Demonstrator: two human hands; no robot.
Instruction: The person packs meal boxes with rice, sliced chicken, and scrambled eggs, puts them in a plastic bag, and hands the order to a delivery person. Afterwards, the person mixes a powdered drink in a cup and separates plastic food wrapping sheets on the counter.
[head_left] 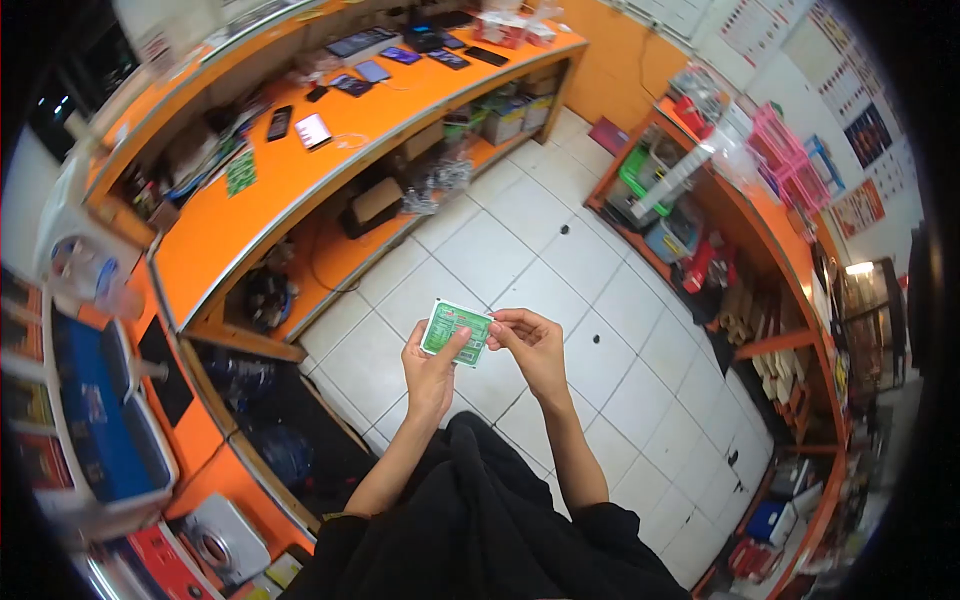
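Observation:
A flat green sachet (447,322) with white edges and small printing is held up in front of my body, over the tiled floor. My left hand (430,375) grips it from the left, the thumb lying across its printed face. At the sachet's right edge, near the upper corner, the thumb and forefinger of my right hand (532,345) are pinched together. The fingers behind the sachet are hidden, and its print is too small to read.
An orange counter (225,235) with several phones (350,85) runs along the left and back. Orange shelving (780,345) with baskets and boxes stands on the right. White floor tiles (530,255) lie between, with a few small dark objects on them.

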